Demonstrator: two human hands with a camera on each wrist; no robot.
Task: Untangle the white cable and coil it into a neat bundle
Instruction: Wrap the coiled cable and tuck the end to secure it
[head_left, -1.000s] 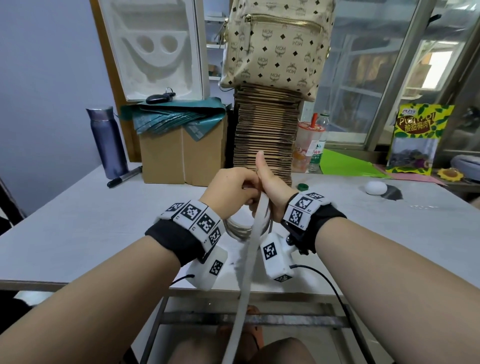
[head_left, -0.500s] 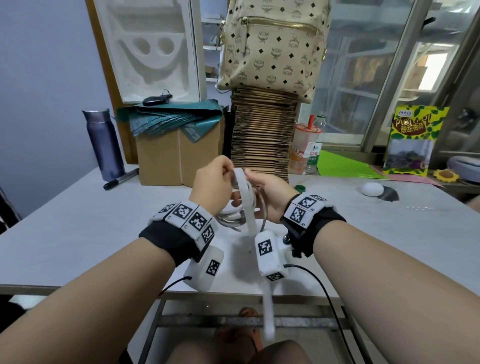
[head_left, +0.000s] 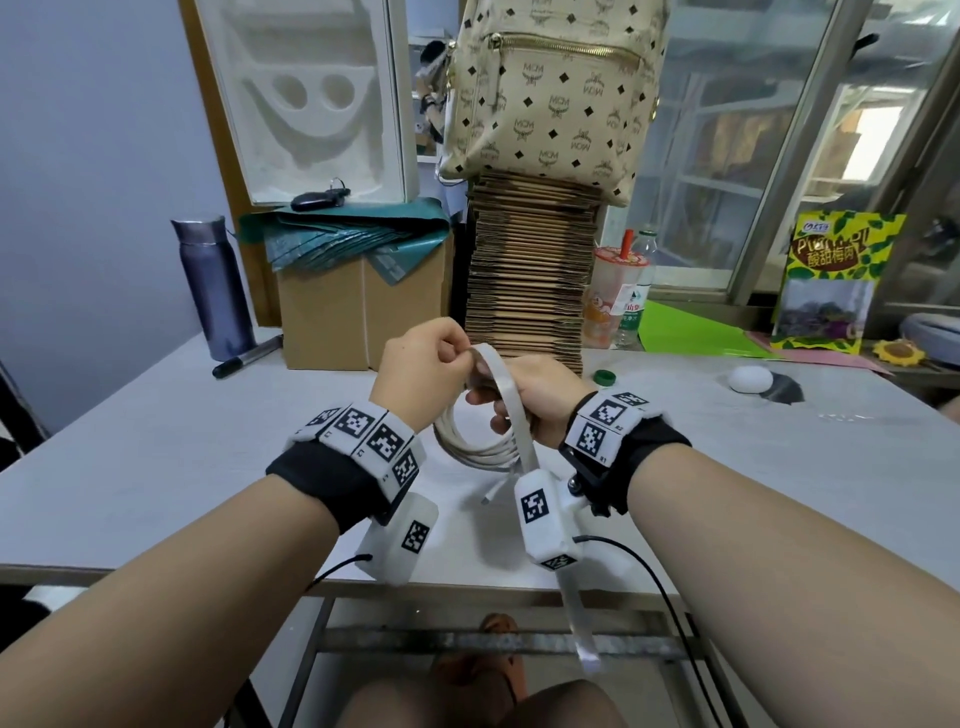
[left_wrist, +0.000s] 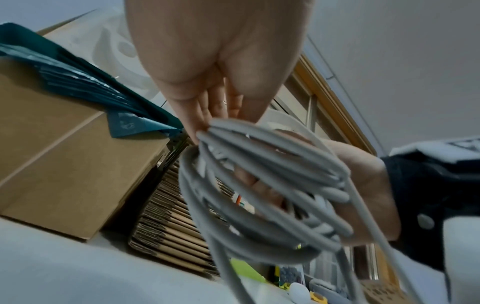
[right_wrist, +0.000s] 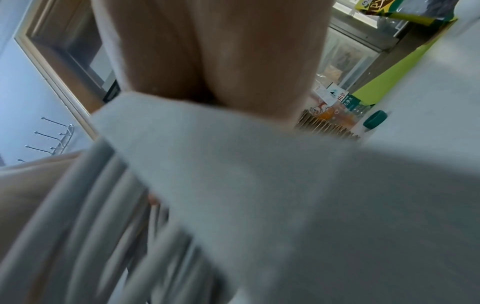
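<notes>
White cable (head_left: 480, 447) hangs coiled in your right hand (head_left: 540, 400), fingers curled round it; your left hand (head_left: 421, 364) pinches the flat white strap (head_left: 501, 379) above it.

My head view looks down at twelve o'clock over the table (head_left: 156, 441); both wrist views, very close, share the white cable (left_wrist: 259, 185).

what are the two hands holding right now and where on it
The right hand grips the coiled white cable at the top of its loops. The left hand pinches the flat white strap draped over them.
</notes>
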